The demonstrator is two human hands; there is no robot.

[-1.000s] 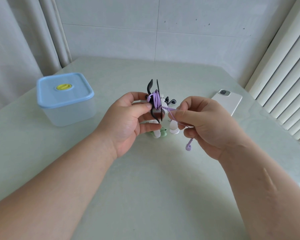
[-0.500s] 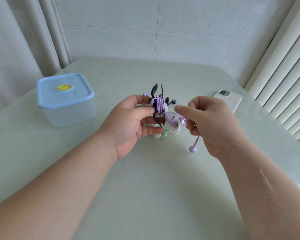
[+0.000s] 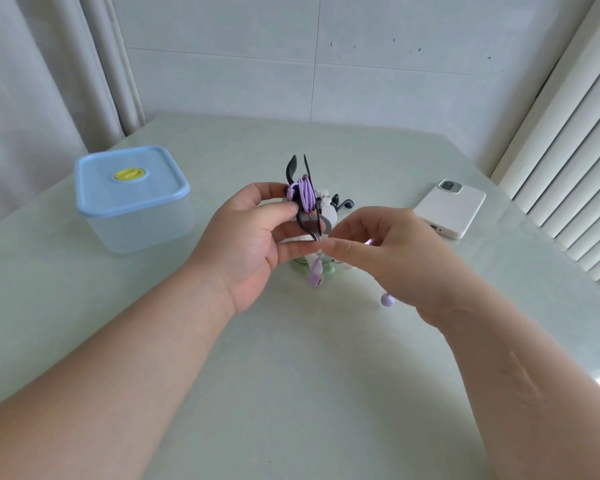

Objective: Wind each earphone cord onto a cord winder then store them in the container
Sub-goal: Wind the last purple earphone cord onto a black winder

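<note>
Tiled wall (image 3: 222, 81), curtain (image 3: 32, 98) | pale green table (image 3: 291, 375) | lidded container (image 3: 132, 202), phone (image 3: 449, 209)

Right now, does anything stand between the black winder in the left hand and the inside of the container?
Yes. The blue lid sits on the container, so the black winder, held by the left hand, cannot go in until the lid comes off. Nothing else shows between them.
</note>
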